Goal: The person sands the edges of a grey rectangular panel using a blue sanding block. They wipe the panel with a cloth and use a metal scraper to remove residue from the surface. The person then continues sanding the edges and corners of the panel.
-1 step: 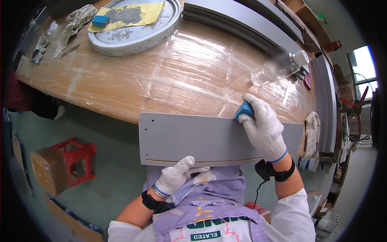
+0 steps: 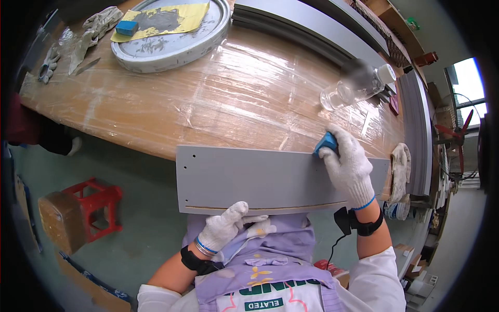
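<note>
A long grey board (image 2: 249,179) lies across the near edge of the table, with several small holes and a thin groove along its near side. My right hand (image 2: 349,167), in a white knitted glove, pinches a blue sanding block (image 2: 326,144) against the board's far edge. At the near edge, my gloved left hand (image 2: 224,229) holds the board, with a finger over its top and the others at or below the edge. Part of the board's right half is hidden under my right hand.
The film-covered table (image 2: 150,114) bears a round white lid (image 2: 171,61) with yellow sandpaper (image 2: 195,15) and another blue block (image 2: 127,27). A clear bottle (image 2: 358,88) stands beyond my right hand. Grey panels (image 2: 312,31) line the back; a red stool (image 2: 101,208) is at left.
My right hand has slid right along the board's far edge with the blue sanding block. My left hand stays at the near edge.
</note>
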Tool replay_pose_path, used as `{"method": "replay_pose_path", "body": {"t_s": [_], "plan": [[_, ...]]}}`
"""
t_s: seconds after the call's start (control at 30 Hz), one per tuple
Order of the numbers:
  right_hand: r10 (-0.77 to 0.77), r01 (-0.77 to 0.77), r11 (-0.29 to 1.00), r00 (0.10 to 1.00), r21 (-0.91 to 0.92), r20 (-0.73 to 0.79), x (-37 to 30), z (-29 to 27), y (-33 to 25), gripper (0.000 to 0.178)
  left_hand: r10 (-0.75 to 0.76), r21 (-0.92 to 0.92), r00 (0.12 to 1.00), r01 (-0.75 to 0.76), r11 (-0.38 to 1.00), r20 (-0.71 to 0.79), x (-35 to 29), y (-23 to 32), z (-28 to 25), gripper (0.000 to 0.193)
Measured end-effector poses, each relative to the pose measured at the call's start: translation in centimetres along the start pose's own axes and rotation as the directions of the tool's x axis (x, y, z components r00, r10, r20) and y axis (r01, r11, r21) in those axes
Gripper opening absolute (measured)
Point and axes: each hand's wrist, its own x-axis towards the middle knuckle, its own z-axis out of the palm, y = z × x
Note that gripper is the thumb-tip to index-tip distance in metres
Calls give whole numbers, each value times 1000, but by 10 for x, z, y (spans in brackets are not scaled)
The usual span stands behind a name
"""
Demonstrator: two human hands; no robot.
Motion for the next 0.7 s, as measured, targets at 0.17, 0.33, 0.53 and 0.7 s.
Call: {"method": "replay_pose_path", "body": {"t_s": [0.17, 0.33, 0.53, 0.7], "plan": [[133, -126, 988, 988, 84, -73, -13, -3, 3, 46, 88, 161, 996, -91, 983, 25, 8, -2, -7, 29], [-216, 246, 944, 965, 222, -149, 0, 22, -43, 50, 125, 234, 990, -105, 967, -73, 12, -2, 16, 32], [119, -130, 990, 980, -61, -162, -34, -22, 55, 47, 156, 112, 988, -157, 981, 18, 6, -8, -14, 33], [128, -112, 990, 970, 87, -208, -34, -10, 40, 45, 182, 248, 981, -159, 956, -73, 11, -7, 0, 23]]}}
